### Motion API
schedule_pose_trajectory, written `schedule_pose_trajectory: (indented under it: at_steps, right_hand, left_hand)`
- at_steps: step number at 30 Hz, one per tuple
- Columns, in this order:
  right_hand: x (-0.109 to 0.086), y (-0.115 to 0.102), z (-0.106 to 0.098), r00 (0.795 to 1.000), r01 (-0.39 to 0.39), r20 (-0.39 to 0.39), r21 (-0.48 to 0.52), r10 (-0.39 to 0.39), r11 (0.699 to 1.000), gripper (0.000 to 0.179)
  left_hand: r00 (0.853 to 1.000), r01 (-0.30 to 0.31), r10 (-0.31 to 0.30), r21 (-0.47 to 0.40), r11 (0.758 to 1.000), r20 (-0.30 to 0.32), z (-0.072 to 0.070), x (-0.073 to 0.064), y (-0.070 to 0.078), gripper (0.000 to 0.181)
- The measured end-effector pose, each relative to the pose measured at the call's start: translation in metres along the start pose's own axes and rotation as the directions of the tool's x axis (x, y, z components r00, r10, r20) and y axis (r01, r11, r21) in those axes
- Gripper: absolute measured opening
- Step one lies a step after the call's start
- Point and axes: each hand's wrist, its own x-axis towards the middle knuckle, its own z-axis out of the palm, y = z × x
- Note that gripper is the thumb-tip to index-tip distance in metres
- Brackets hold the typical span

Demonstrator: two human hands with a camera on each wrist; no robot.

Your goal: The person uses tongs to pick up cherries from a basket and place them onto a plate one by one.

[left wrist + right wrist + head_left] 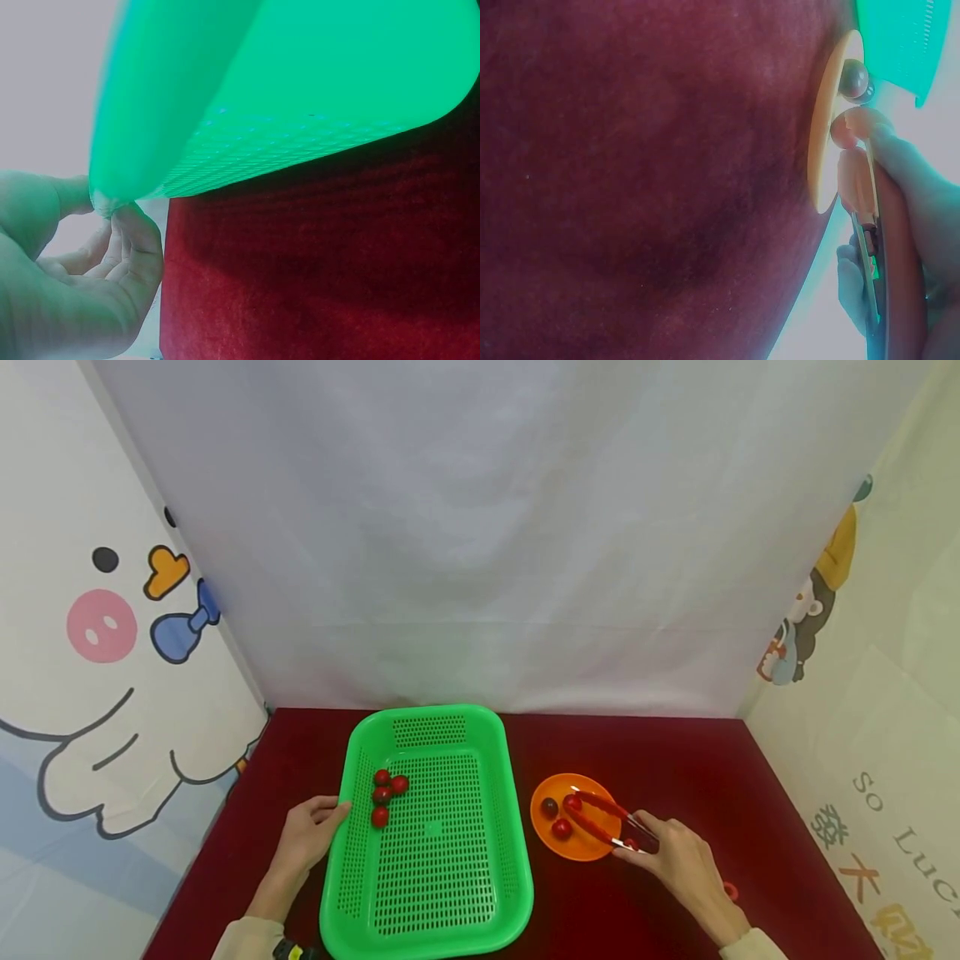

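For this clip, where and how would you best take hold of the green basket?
Likely the rim of the green basket, about midway along its left long side, coming from outside with thumb and fingers, as the left hand does. The raised rim is exposed there along a straight stretch, whereas the orange plate lies close to the right side.

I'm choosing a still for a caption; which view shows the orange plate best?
The head view: it shows the orange plate from above, its round outline nearly whole, with the red tongs over part of it. The right wrist view shows it nearly edge-on; the left wrist view, not at all.
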Motion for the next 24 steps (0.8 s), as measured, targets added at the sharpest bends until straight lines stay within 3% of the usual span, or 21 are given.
schedule_pose_trajectory:
  at_steps: [24]
  right_hand:
    - [0.0017,-0.0044,-0.0055,1.000,-0.017,-0.008,0.026,0.017,1.000,0.061]
  left_hand:
    - [1.000,-0.002,0.002,-0.024,1.000,0.011,-0.0002,0.0013,0.0002,0.043]
